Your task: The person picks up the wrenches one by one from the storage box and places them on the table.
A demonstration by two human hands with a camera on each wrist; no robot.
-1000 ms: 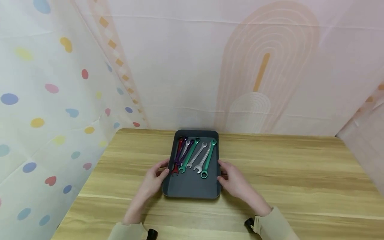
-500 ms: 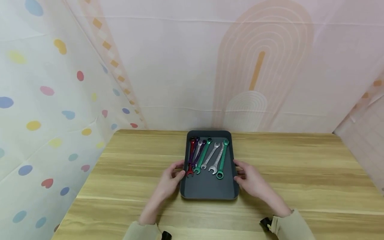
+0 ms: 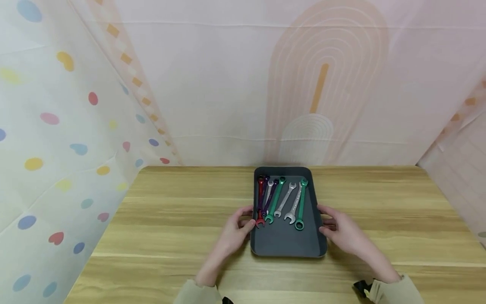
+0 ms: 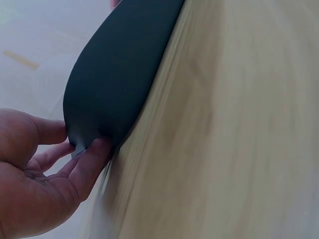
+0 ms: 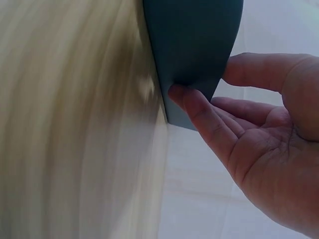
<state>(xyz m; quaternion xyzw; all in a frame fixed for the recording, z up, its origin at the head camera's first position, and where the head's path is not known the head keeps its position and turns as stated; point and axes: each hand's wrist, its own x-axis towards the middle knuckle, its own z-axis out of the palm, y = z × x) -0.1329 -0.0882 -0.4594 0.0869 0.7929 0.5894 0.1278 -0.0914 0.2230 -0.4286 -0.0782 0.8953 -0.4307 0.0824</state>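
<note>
A dark grey rectangular tray (image 3: 286,244) stands on the wooden table, a little right of the middle in the head view. Several combination wrenches lie in its far part: a red wrench (image 3: 260,190) at the left, purple ones beside it, silver wrenches (image 3: 285,200) in the middle and a green wrench (image 3: 302,202) at the right. My left hand (image 3: 234,232) holds the tray's left side, thumb at the rim and fingers against the outer wall (image 4: 119,64). On the opposite side my right hand (image 3: 343,231) grips the tray the same way, fingers on its outer wall (image 5: 194,40).
The wooden table (image 3: 174,215) reaches back to a pale curtain (image 3: 212,84) with arch patterns, close behind the tray's far end. A dotted curtain (image 3: 83,169) hangs along the left side. A dark wrist strap (image 3: 362,289) shows at the right sleeve.
Both hands have slid the tray with the wrenches to the right across the table. The head view has shifted slightly too. The wrenches keep their places in the tray.
</note>
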